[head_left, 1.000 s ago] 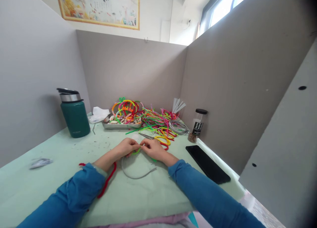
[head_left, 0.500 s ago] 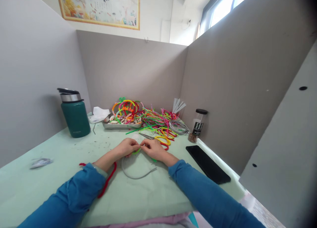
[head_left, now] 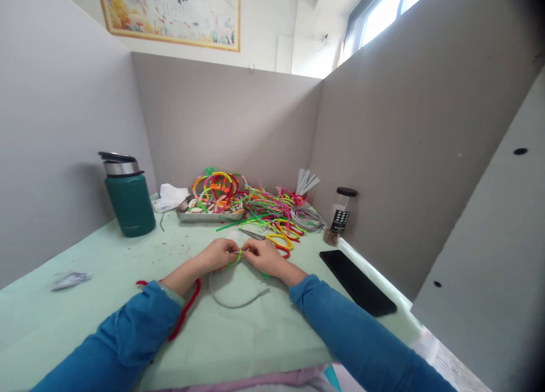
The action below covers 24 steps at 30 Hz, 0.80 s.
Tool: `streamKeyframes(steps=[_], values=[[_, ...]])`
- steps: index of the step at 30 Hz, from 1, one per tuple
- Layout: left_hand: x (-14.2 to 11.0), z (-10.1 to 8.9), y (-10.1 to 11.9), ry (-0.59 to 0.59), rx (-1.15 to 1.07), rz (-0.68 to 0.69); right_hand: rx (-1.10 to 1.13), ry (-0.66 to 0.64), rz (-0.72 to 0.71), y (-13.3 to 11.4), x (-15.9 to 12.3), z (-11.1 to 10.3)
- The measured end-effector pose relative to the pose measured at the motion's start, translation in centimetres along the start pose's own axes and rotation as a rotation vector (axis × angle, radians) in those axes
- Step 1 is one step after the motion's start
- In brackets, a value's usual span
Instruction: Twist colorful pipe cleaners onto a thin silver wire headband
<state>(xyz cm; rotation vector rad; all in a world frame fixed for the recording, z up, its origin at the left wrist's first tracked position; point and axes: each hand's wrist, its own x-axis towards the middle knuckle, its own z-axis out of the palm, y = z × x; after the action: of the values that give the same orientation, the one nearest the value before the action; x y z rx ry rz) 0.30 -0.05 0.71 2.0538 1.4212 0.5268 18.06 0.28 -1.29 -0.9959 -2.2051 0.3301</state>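
Close together above the table, both hands are closed with their fingertips pinched. My left hand [head_left: 219, 254] grips a grey wire [head_left: 232, 307], whose loose end curves down toward me over the cloth. Around the wire, between the two hands, a green pipe cleaner [head_left: 239, 257] is looped. My right hand [head_left: 264, 256] pinches at this green pipe cleaner; its exact fingertip contact is partly hidden. A bit of green sticks out below the right palm. Under my left forearm lies a red pipe cleaner [head_left: 189, 310], partly covered by the sleeve.
Just beyond my hands lie scissors [head_left: 285, 243] with yellow and red handles. Behind them are a metal tray [head_left: 208, 216], a heap of pipe cleaners [head_left: 272, 202] and coiled grey wire [head_left: 309, 219]. A green bottle [head_left: 130, 202] stands left; a jar [head_left: 340, 216] and black phone [head_left: 357, 281] are right.
My hands have drawn slightly apart at the fingertips, so the green loop around the wire now shows between them. Everything else has stayed in place.
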Motion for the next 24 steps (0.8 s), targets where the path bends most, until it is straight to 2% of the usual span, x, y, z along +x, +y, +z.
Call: streamKeyframes(steps=[12, 24], values=[[-0.24, -0.20, 0.57, 0.098, 0.106, 0.079, 0.001, -0.005, -0.024, 0.16, 0.05, 0.12], [-0.22, -0.17, 0.59, 0.093, 0.150, 0.066, 0.001, -0.007, -0.033, 0.22, 0.06, 0.13]])
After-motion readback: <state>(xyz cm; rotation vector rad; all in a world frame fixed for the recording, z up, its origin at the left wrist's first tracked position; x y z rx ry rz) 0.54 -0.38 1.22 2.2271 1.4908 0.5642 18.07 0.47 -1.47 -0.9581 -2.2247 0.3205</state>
